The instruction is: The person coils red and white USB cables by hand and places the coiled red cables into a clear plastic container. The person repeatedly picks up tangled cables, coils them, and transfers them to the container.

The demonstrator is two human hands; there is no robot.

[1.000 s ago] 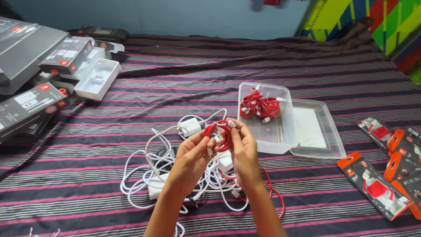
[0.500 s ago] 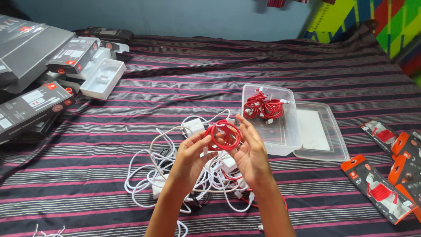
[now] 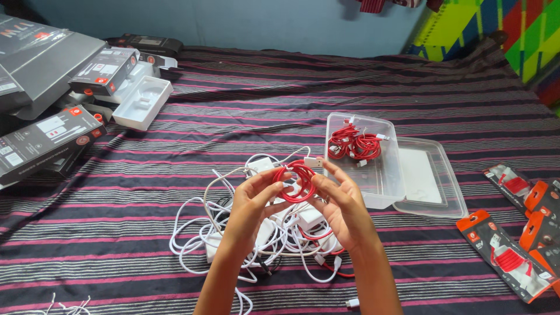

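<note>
My left hand (image 3: 252, 201) and my right hand (image 3: 343, 201) together hold a coiled red cable (image 3: 296, 182) with white plugs, raised above a tangle of white cables and white chargers (image 3: 256, 233) on the striped bedsheet. The left fingers pinch the coil's left side; the right fingers support its right side. A loose red cable (image 3: 335, 269) trails under my right wrist. To the right sits a clear plastic container (image 3: 388, 186) holding several coiled red cables (image 3: 354, 144).
The container's clear lid (image 3: 429, 175) lies beside it. Orange and black packaged cables (image 3: 507, 254) lie at the right edge. Grey and black boxes (image 3: 49, 137) and a white tray insert (image 3: 143, 102) are stacked at the left. A blue wall is behind.
The view shifted slightly. My hands went on shaping the red coil, the right fingers opening from a pinch and then closing around its right side.
</note>
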